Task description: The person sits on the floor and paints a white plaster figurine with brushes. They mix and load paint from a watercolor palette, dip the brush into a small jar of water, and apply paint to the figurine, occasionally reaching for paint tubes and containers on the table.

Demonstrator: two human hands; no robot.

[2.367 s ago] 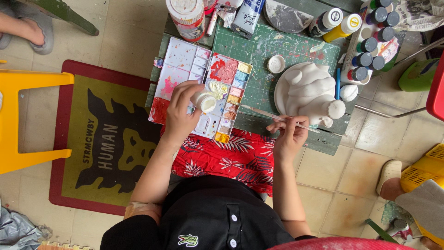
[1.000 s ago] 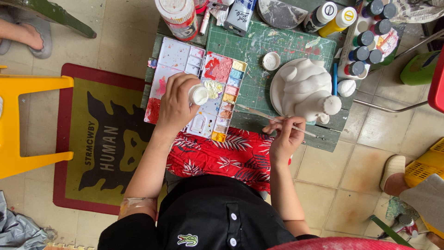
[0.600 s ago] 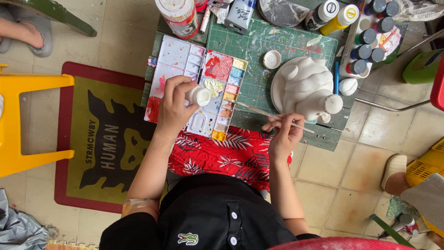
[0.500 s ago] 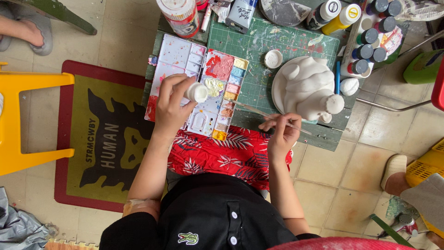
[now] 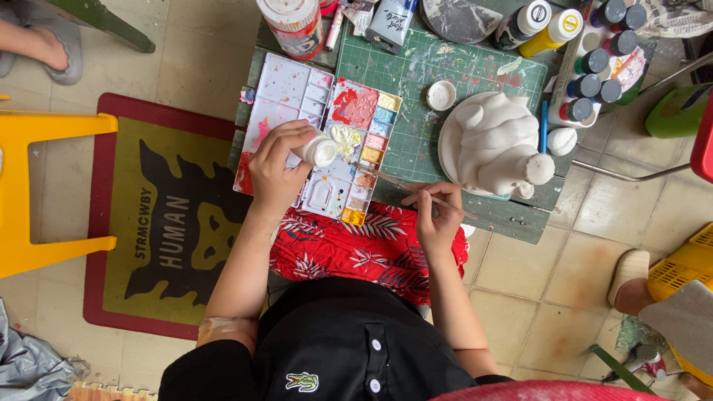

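Head view: a small white bottle (image 5: pixel 319 151) is gripped by the left hand (image 5: pixel 276 169) over the palette (image 5: pixel 286 96) at frame centre, its wells holding mixed paints. A brush (image 5: pixel 416 191) is pinched in the right hand (image 5: pixel 437 219), near the white figure (image 5: pixel 499 142).

Craft-painting corner: paint palette (image 5: pixel 316 126), paint bottles (image 5: pixel 594 74), cutting mat (image 5: pixel 475 67), tiled floor (image 5: pixel 186 59).

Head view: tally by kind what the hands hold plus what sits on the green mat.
Small white bottle, in left hand: 1
Thin brush, in right hand: 1
Paint palette: 1
Loose white cap: 1
Plate: 1
White figure: 1
Total: 6
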